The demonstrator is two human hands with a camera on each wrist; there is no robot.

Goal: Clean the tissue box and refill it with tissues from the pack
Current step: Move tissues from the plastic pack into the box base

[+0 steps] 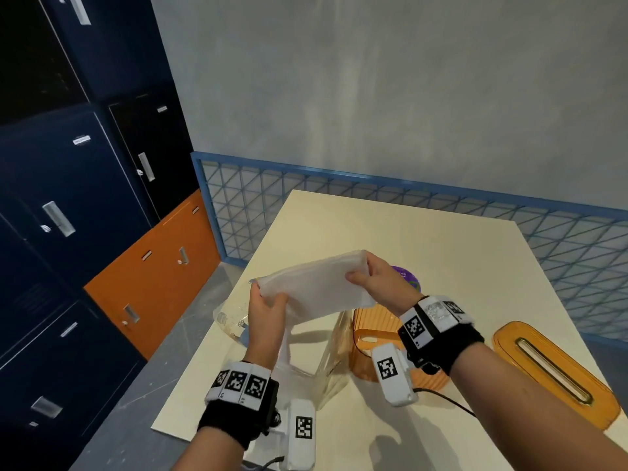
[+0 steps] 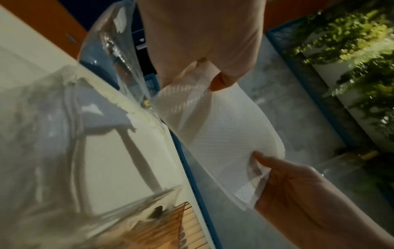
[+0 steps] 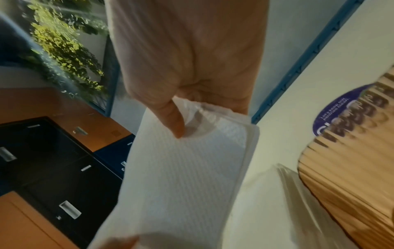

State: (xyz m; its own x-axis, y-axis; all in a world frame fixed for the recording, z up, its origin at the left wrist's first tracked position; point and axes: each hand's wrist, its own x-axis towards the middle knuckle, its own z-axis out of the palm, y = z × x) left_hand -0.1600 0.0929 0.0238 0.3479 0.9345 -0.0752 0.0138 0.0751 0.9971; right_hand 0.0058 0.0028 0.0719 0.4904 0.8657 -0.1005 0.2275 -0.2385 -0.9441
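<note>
I hold a white stack of tissues in the air above the table, one end in each hand. My left hand grips its near left end and my right hand pinches its far right end between thumb and fingers. The stack sags slightly between my hands and shows a ribbed texture. Below it stands the orange translucent tissue box, open at the top. Its orange slotted lid lies flat to the right. The clear plastic tissue pack wrapper lies crumpled under my left hand.
A purple round object sits behind my right hand on the cream table. A blue lattice fence runs behind the table. Dark blue and orange lockers stand to the left.
</note>
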